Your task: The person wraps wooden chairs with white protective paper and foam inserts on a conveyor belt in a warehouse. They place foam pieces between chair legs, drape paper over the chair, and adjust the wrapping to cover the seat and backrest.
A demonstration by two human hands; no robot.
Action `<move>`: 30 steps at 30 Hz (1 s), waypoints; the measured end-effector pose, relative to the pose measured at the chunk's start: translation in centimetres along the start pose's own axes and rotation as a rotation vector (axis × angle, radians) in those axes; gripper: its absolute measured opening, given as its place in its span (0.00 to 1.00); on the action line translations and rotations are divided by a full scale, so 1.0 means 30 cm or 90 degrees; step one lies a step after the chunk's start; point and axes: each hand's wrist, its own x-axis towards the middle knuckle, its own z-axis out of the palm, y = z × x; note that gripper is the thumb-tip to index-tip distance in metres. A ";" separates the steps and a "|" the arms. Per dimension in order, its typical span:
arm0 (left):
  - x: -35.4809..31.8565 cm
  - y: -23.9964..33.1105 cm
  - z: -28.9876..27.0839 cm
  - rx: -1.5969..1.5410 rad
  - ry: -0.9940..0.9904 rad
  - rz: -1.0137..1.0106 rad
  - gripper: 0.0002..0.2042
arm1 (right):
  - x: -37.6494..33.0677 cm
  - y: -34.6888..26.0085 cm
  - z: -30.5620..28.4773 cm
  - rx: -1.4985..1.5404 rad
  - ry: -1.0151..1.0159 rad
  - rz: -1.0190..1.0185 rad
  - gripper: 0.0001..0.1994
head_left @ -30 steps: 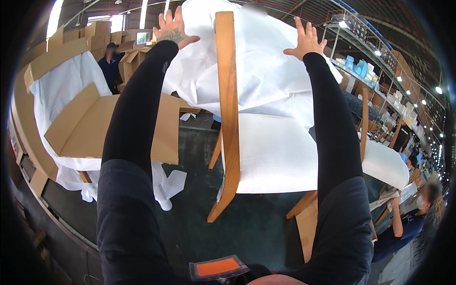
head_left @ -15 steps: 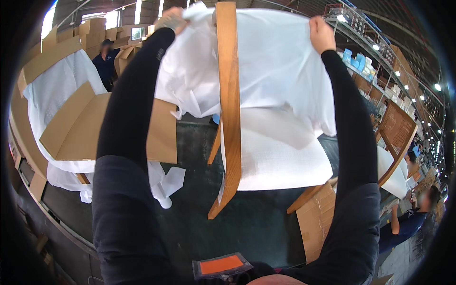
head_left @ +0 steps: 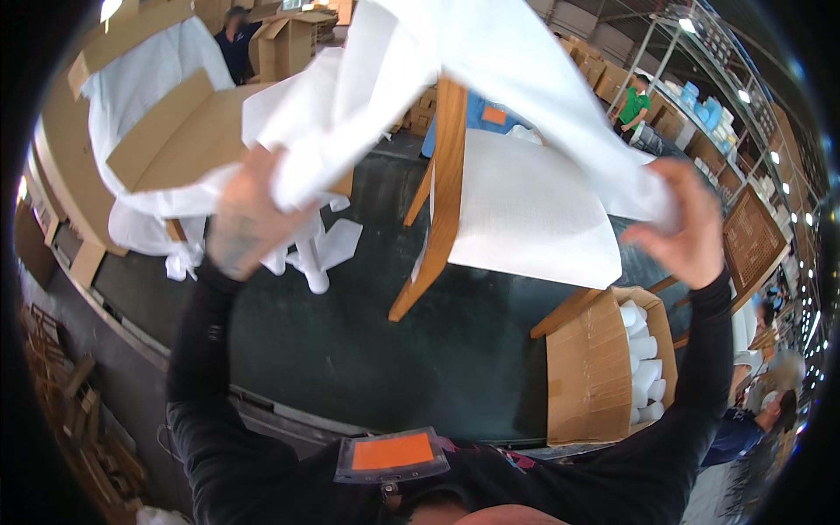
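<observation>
Both hands are lifting a white sheet above a wooden chair. The left hand, at nine o'clock, has its grip closed on a bunched edge; the right hand, at three, pinches a corner. Draping it evenly looks like it calls for spreading the sheet wide.

An open brown cardboard box of white rolls stands at lower right. An orange badge in a clear sleeve hangs at the chest. More brown cartons stand at the top.

An open cardboard box of white rolls stands at lower right beside the dark tabletop. Flattened cardboard draped in white wrap lies at upper left. Shelving lines the far right, where a person in green stands.
</observation>
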 end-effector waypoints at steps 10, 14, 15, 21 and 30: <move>-0.916 0.480 0.683 -0.243 -0.547 -0.180 0.28 | -0.614 0.279 0.202 -0.169 -0.536 0.082 0.14; -1.204 0.696 0.727 -0.195 -0.511 -0.236 0.25 | -0.785 0.320 0.178 -0.050 -0.413 -0.069 0.16; -1.245 0.707 0.724 -0.102 -0.513 -0.226 0.24 | -0.827 0.324 0.181 -0.023 -0.416 -0.052 0.16; -1.208 0.402 0.573 -0.052 -1.250 -0.240 0.53 | -0.937 0.104 0.453 0.072 -0.552 0.111 0.15; -0.435 0.898 0.399 -0.576 -0.458 -0.026 0.05 | -0.999 -0.069 0.933 0.176 -0.487 0.389 0.14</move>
